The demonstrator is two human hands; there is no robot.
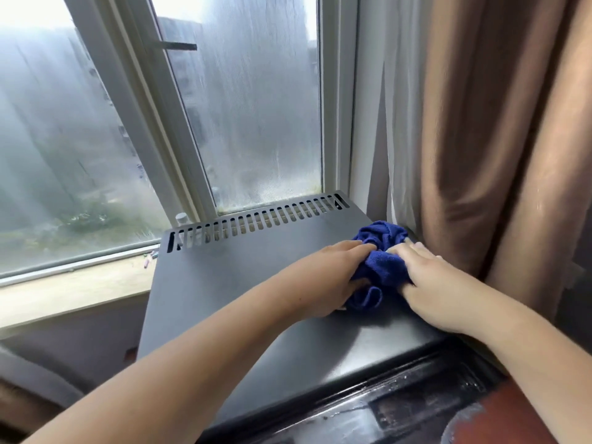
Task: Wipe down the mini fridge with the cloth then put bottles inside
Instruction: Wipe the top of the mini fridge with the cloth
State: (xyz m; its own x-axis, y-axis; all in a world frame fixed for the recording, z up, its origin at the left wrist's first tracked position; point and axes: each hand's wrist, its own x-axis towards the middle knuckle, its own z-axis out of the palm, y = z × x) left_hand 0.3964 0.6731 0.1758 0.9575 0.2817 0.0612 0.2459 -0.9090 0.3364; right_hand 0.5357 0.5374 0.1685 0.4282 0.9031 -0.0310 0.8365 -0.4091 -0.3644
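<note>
Fridge (243, 293) sits under the window w/ its dark top in view, wiping step underway: left hand (326, 280) & right hand (439, 290) both curl onto the bunched blue cloth (381, 261) at the top's back-right corner, near the curtain (480, 139); next prob. sweep toward the vent slots (256, 222), bottles not seen.

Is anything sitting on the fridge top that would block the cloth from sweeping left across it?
Nothing visible does. Both hands, left hand and right hand, press the blue cloth at the right rear of the mini fridge top; the surface to its left is bare up to the vent slots.
</note>
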